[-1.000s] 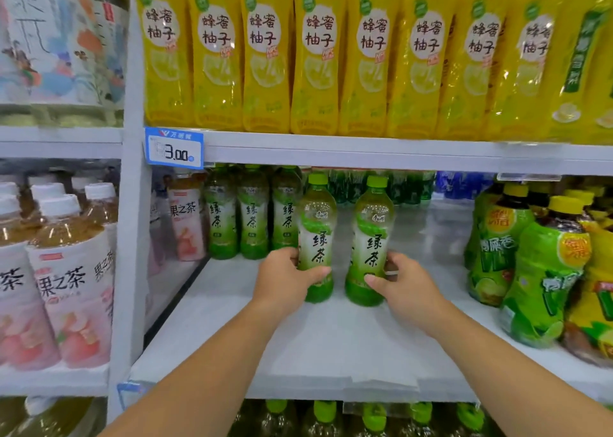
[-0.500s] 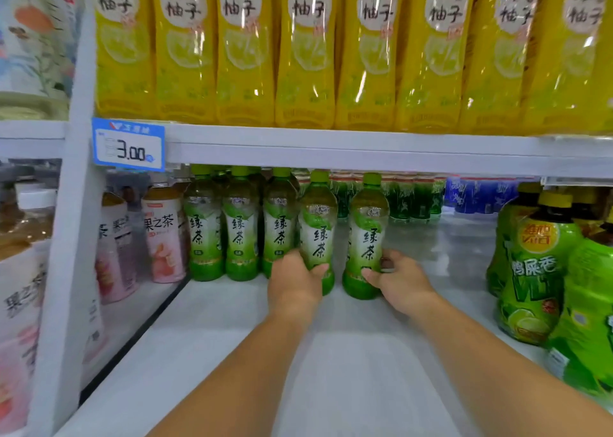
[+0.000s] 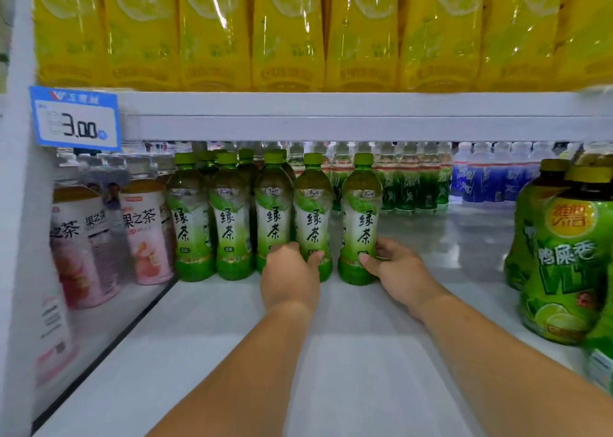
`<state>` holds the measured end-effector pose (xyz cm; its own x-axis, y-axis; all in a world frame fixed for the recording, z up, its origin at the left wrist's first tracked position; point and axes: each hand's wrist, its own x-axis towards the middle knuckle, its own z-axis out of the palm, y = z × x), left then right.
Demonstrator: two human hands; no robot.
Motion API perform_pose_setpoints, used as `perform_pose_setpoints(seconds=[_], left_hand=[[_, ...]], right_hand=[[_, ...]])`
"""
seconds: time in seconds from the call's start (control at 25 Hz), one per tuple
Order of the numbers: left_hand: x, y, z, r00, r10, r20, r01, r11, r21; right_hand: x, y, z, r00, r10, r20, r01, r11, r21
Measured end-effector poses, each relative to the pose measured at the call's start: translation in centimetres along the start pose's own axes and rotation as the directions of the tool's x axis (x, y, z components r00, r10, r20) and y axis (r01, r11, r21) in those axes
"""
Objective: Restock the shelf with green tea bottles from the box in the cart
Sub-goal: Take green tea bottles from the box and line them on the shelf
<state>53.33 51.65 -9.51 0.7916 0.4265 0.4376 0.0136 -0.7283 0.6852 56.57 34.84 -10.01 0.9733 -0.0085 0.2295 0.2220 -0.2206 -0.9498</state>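
Fingers [image 3: 316,257] of left hand [image 3: 292,280] curled round one green tea bottle [image 3: 313,214] — right hand's [image 3: 399,272] round the next bottle [image 3: 361,217].

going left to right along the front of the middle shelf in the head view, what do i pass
pink-label fruit tea bottles, three green tea bottles, fourth green tea bottle in the left hand, fifth green tea bottle in the right hand, large green lime-drink bottles

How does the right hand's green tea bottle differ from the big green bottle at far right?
The green tea bottle is slim, green-capped; the big green bottle is stout, yellow-capped. The tea bottle's label is mostly white; the big bottle's is green. The right hand grips only the tea bottle. Both stand upright.
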Motion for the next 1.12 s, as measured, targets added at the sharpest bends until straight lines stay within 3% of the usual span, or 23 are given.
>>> perform_pose_setpoints(seconds=[0.2,0.52,1.12], left_hand=[[0.5,-0.3,-0.1,0.999,0.024,0.023,-0.027,0.993,0.119],[0.4,-0.8,0.2,0.998,0.053,-0.016,-0.049,0.982,0.184],[0.4,-1.0,0.0,1.0,0.021,-0.01,-0.02,0.996,0.088]], right_hand=[[0.7,0.8,0.5,0.998,-0.059,0.034,0.059,0.998,0.014],[1.2,1.4,0.9,0.993,-0.098,0.065,0.11,0.967,-0.23],[1.1,1.5,1.0,0.995,-0.099,0.021,0.101,0.945,-0.312]])
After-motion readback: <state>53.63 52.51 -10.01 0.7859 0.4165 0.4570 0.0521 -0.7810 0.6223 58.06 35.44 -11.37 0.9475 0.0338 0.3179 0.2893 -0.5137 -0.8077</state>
